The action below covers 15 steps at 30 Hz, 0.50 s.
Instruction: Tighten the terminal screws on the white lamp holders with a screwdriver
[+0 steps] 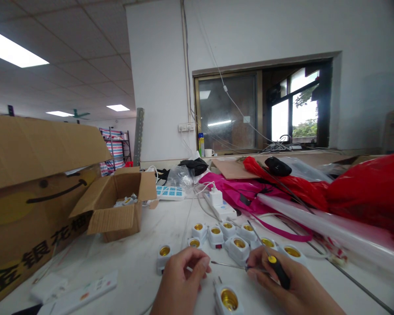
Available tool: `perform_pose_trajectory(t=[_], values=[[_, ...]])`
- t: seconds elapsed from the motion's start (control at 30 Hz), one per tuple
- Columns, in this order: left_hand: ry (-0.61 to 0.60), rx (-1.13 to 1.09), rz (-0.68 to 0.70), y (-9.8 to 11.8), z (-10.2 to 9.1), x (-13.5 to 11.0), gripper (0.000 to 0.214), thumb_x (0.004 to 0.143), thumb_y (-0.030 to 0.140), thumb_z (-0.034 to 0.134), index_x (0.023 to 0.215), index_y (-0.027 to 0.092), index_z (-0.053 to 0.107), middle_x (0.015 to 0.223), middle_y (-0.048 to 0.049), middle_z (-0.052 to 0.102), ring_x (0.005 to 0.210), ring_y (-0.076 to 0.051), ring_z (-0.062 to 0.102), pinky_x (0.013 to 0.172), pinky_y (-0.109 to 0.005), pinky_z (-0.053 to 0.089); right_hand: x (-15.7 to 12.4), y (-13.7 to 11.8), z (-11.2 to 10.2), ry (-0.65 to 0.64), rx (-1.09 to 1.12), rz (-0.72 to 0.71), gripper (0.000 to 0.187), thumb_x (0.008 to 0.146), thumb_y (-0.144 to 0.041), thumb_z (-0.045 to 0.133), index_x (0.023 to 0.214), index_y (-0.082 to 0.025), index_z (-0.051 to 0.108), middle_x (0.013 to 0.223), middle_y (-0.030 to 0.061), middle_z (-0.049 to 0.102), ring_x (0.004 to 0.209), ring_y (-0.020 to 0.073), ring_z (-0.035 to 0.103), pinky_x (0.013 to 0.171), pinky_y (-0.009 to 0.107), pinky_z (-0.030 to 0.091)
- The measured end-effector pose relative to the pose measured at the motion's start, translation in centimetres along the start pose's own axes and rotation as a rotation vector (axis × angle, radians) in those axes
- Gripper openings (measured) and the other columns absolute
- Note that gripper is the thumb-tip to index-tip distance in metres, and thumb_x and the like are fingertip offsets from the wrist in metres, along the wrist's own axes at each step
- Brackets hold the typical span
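My right hand (276, 271) is closed around a screwdriver (278, 271) with a black and yellow handle, its thin shaft slanting up and away to the left. A second metal shaft (228, 264) sticks out leftward from the same fingers; its handle is mostly hidden in the grip. Left of that shaft's tip, my left hand (185, 278) has thumb and fingers curled together; whatever they hold is hidden. Between the hands, nearest me, lies a white plug-in lamp socket (229, 299) with a brass-coloured screw shell and metal prongs. Several similar sockets (216, 236) stand just beyond my hands.
An open cardboard box (118, 223) with white parts inside stands left, beside a larger carton (36, 210). White power strips (221, 208) and cables lie on the white table (128, 267). At right are a magenta bag (231, 190), clear plastic roll (315, 223) and red plastic (364, 197).
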<state>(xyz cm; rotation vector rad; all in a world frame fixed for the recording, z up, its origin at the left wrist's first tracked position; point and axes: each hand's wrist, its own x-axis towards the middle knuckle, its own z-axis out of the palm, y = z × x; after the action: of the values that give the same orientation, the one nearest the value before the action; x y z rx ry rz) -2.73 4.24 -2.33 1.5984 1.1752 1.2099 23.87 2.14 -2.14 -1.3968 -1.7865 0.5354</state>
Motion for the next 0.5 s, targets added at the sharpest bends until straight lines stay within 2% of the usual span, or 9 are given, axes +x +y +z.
perform_pose_trajectory(t=[0.13, 0.23, 0.37, 0.43, 0.5], values=[[0.049, -0.040, 0.027, 0.2, -0.1, 0.0, 0.044, 0.092, 0.059, 0.072, 0.091, 0.015, 0.078, 0.083, -0.0087, 0.078, 0.077, -0.021, 0.068, 0.060, -0.024, 0.049, 0.5, 1.8, 0.0, -0.062, -0.138, -0.034, 0.020, 0.099, -0.043, 0.064, 0.100, -0.024, 0.070, 0.091, 0.0037, 0.075, 0.083, 0.0245, 0.067, 0.076, 0.032, 0.051], [0.030, -0.031, 0.041, 0.4, 0.0, -0.2, 0.043, 0.094, 0.058, 0.071, 0.092, 0.016, 0.078, 0.084, -0.0083, 0.078, 0.078, -0.022, 0.068, 0.062, -0.025, 0.050, 0.8, 3.0, 0.7, -0.076, -0.257, -0.123, 0.013, 0.102, -0.033, 0.059, 0.095, -0.024, 0.065, 0.090, 0.0047, 0.072, 0.081, 0.0233, 0.065, 0.076, 0.031, 0.051], [-0.024, 0.047, 0.075, 0.8, 0.0, -0.6, 0.034, 0.098, 0.049, 0.067, 0.096, 0.018, 0.080, 0.088, -0.0061, 0.081, 0.081, -0.021, 0.070, 0.070, -0.027, 0.050, 0.8, 3.1, 1.2, -0.056, -0.337, -0.248, 0.022, 0.108, -0.026, 0.048, 0.097, -0.024, 0.067, 0.104, 0.0097, 0.073, 0.093, 0.0252, 0.069, 0.084, 0.033, 0.056], [-0.047, 0.073, 0.089, 1.2, 0.0, -0.9, 0.030, 0.098, 0.044, 0.067, 0.097, 0.020, 0.083, 0.091, -0.0051, 0.082, 0.084, -0.022, 0.070, 0.073, -0.028, 0.050, 0.5, 2.6, 1.2, -0.056, -0.405, -0.294, 0.024, 0.106, -0.020, 0.049, 0.105, -0.025, 0.072, 0.117, 0.0123, 0.073, 0.107, 0.0273, 0.071, 0.095, 0.037, 0.058], [-0.055, 0.088, 0.079, 1.8, 0.0, -1.1, 0.026, 0.096, 0.041, 0.068, 0.096, 0.021, 0.085, 0.094, -0.0042, 0.084, 0.086, -0.022, 0.071, 0.077, -0.028, 0.051, 0.2, 2.1, 1.1, -0.041, -0.481, -0.330, 0.035, 0.101, -0.009, 0.048, 0.115, -0.026, 0.076, 0.129, 0.0127, 0.072, 0.119, 0.0290, 0.070, 0.105, 0.043, 0.058]])
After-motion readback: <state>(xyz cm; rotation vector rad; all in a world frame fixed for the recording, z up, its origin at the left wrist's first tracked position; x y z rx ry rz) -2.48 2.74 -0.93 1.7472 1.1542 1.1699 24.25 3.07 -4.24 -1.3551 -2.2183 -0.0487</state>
